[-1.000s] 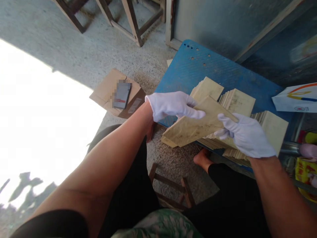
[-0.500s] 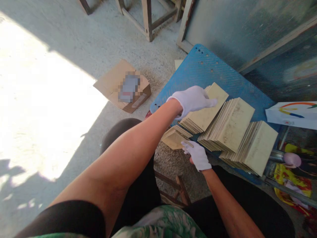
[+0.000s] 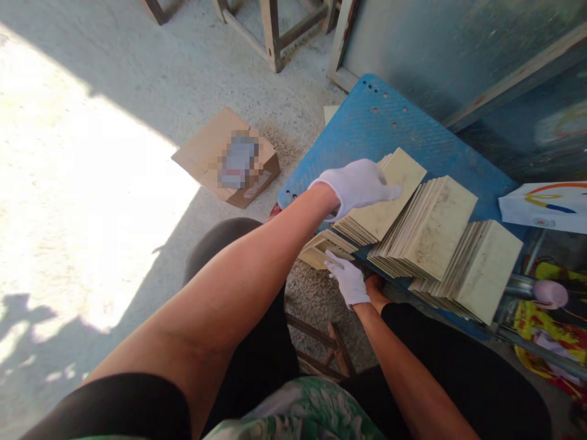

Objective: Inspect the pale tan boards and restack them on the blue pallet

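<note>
My left hand (image 3: 360,186), in a white glove, rests over the top of a leaning stack of thin cream tile-like plates (image 3: 389,211). Its thumb is stretched out across the top plate; the other fingers are partly hidden. Lower down, my right hand (image 3: 347,280), also gloved in white, is closed with a small tan strip (image 3: 334,260) at its fingers. It is by a smaller group of similar plates (image 3: 314,253) at the near left corner. Two more leaning stacks, the middle one (image 3: 440,226) and the right one (image 3: 490,269), stand to the right.
A blue plastic board (image 3: 348,134) with holes carries the stacks. An open cardboard box (image 3: 270,171) sits on the concrete floor to the left, its contents blurred. Wooden stool legs (image 3: 271,36) stand behind. A white printed bag (image 3: 545,208) and a framed glass panel (image 3: 413,67) are at the right.
My right hand has moved left and slightly up, with the tan strip, towards the small group of plates. My left hand stays on its stack. The view has shifted slightly.
</note>
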{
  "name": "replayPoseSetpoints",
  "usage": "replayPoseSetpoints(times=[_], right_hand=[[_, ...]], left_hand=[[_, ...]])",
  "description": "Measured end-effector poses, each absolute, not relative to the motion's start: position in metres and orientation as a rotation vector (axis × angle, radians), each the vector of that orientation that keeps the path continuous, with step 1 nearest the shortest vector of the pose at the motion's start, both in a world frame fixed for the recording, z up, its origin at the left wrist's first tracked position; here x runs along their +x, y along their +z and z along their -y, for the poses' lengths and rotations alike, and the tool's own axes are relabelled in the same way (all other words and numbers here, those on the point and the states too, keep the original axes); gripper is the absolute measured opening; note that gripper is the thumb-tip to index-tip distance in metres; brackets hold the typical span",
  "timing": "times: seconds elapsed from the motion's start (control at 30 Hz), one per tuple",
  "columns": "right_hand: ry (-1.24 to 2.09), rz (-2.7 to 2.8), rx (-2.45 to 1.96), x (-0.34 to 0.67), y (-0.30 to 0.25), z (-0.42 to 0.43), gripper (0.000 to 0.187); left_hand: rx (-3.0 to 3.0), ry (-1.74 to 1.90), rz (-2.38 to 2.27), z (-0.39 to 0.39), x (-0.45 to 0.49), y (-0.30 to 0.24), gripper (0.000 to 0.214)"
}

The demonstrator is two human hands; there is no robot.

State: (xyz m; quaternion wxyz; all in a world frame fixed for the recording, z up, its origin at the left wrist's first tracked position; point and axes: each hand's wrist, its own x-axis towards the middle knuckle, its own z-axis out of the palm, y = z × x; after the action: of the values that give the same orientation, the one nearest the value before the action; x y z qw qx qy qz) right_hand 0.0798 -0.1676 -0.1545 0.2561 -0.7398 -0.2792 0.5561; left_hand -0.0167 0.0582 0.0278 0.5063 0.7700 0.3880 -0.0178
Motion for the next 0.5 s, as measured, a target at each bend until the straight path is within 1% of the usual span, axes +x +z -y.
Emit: replayPoseSetpoints(times=[0.1,0.2,0.37,0.43,0.5], right_hand=[[1.400,0.779,-2.074,0.080,-0.144,0.168,0.044],[1.228,0.902,-2.166,0.087,-0.119,0.162,0.041],[1.085,0.991,-2.349,0.118,-0.069,0.138,0.048],[0.998,0.972,-2.341,0.135,-0.057,0.126,0.049],[0.982,0.862,-2.249,0.149,-0.053,0.116,0.049]], left_hand=[[1.871,-0.056,-0.938,-0.057,-0.014,0.028,0.047],[1.869,-0.076,-0.943,-0.057,-0.010,0.028,0.047],[1.853,-0.122,-1.009,-0.053,-0.002,0.023,0.045],[1.863,-0.153,-1.046,-0.049,0.002,0.019,0.045],[1.907,-0.200,-1.045,-0.044,0.008,0.013,0.045]])
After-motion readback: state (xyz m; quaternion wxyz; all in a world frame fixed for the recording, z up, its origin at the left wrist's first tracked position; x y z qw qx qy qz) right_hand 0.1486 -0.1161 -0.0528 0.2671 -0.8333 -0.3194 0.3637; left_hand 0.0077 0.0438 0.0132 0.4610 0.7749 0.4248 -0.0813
